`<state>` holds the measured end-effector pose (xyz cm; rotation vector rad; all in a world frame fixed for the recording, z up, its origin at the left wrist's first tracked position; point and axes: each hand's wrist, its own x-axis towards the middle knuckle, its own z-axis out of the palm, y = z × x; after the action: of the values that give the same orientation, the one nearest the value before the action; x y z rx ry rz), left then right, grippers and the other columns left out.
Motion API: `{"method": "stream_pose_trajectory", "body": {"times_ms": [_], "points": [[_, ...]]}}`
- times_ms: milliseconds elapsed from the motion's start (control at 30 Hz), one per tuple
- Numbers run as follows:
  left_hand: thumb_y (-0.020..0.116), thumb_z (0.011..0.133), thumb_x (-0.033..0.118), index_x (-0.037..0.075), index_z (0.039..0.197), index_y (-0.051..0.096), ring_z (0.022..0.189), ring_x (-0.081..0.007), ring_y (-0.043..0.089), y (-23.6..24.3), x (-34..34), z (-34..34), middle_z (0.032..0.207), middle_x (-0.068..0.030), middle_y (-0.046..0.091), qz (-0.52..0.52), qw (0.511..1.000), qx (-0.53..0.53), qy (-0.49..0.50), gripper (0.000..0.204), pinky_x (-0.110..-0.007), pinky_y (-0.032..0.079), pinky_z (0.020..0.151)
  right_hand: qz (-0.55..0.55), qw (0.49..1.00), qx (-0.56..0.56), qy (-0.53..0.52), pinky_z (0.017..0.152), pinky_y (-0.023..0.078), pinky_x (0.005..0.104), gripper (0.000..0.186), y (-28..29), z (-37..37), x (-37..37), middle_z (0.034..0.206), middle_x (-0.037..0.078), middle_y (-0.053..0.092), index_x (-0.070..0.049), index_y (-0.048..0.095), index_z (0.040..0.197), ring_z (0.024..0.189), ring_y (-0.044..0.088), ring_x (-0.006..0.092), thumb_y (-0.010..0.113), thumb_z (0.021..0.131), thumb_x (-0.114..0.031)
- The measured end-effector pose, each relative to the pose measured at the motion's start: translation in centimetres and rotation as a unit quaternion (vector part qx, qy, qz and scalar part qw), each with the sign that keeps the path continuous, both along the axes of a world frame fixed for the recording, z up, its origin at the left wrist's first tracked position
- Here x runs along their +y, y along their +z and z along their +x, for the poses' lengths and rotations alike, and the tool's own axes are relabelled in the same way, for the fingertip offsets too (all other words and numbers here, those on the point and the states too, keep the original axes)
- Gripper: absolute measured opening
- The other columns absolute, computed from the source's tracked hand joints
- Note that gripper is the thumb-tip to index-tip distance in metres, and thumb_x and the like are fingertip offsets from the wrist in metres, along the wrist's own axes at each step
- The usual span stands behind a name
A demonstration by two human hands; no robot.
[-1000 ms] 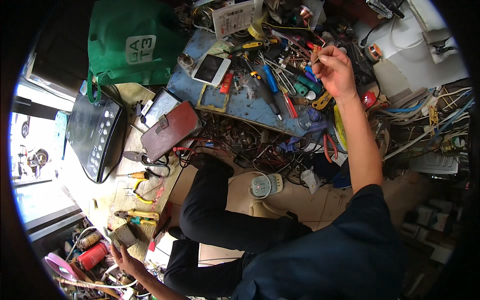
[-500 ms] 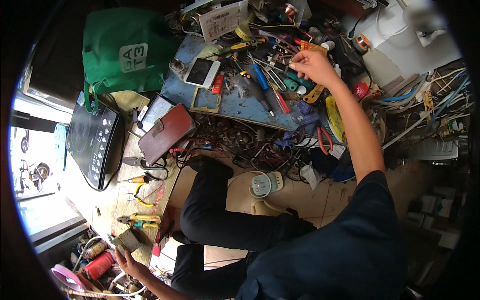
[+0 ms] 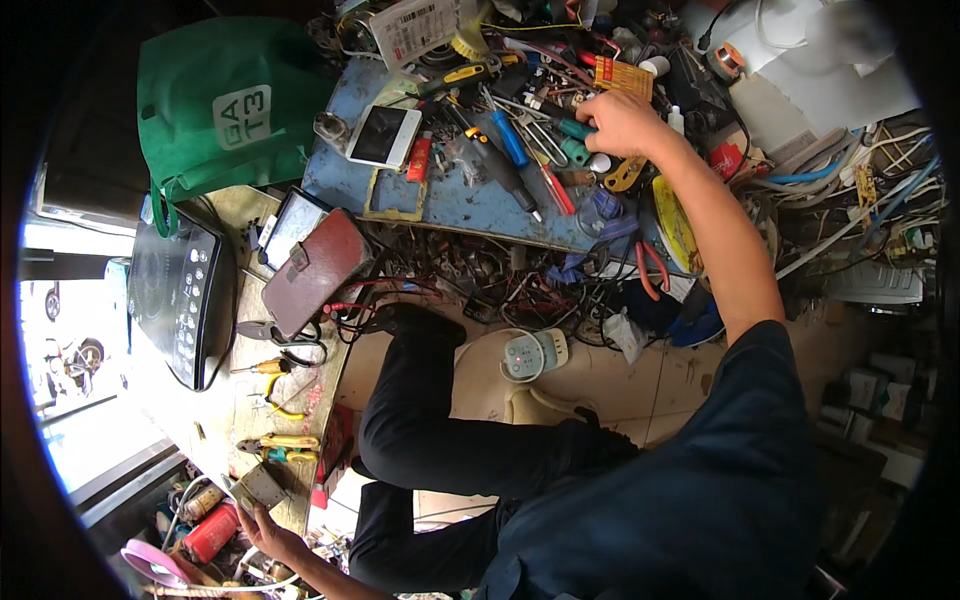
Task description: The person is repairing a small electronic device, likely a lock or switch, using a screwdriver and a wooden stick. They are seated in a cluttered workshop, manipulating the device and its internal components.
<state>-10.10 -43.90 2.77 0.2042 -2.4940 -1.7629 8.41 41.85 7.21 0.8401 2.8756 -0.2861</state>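
Right hand (image 3: pixel 625 125) has moved nearer green tool (image 3: pixel 574 152), fingers (image 3: pixel 595 108) bunched; left hand (image 3: pixel 268 534) touches metal box (image 3: pixel 260 487); both grips unclear

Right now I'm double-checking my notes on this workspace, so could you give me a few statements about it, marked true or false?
1. The left hand is at the boxy grey part. True.
2. The right hand is over the induction cooktop. False: the right hand is at the cluttered blue workbench.
3. The white phone lies on the blue workbench. True.
4. The bag is red. False: the bag is green.
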Motion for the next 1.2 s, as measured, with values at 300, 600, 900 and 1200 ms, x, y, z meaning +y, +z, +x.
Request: {"method": "stream_pose_trajectory", "body": {"times_ms": [300,600,900,1200], "points": [[0.064,0.103,0.013,-0.009,0.153,0.053,0.131,-0.0279,0.058,0.5,0.3,0.1,0.150,-0.0205,0.060,-0.017,1.000,0.007,0.001,0.056,-0.041,0.039,0.119,-0.186,0.982,0.032,-0.001,0.086,0.059,0.0421,0.054,-1.4,-2.8,-0.1,0.101,0.020,0.079,0.000,0.079,0.121,0.094,0.077,0.0305,0.082,0.074,-0.027],[0.060,0.104,0.009,-0.010,0.154,0.051,0.132,-0.0282,0.058,1.2,1.6,0.0,0.151,-0.0223,0.058,-0.025,0.999,-0.010,0.019,0.054,-0.040,0.041,0.118,-0.090,0.989,0.119,0.005,0.082,0.060,0.0386,0.029,-0.8,0.4,3.8,0.102,0.013,0.081,-0.001,0.077,0.123,0.093,0.077,0.0233,0.071,0.096,-0.009],[0.061,0.105,0.010,-0.009,0.156,0.048,0.132,-0.0302,0.060,1.4,1.0,-0.1,0.148,-0.0233,0.060,-0.012,1.000,-0.008,0.019,0.056,-0.041,0.044,0.118,-0.005,0.998,0.009,-0.067,0.095,0.059,0.0479,0.036,0.8,4.9,3.2,0.117,0.015,0.079,-0.014,0.082,0.122,0.111,0.075,0.0363,0.064,0.092,-0.003],[0.058,0.107,0.012,-0.010,0.155,0.048,0.135,-0.0316,0.059,2.3,2.5,0.3,0.151,-0.0244,0.058,-0.028,0.999,-0.015,0.013,0.054,-0.042,0.044,0.119,-0.085,0.993,0.078,-0.039,0.094,0.060,0.0471,0.038,-1.3,3.1,1.9,0.116,0.018,0.079,-0.010,0.080,0.124,0.107,0.076,0.0355,0.069,0.089,-0.002]]}}
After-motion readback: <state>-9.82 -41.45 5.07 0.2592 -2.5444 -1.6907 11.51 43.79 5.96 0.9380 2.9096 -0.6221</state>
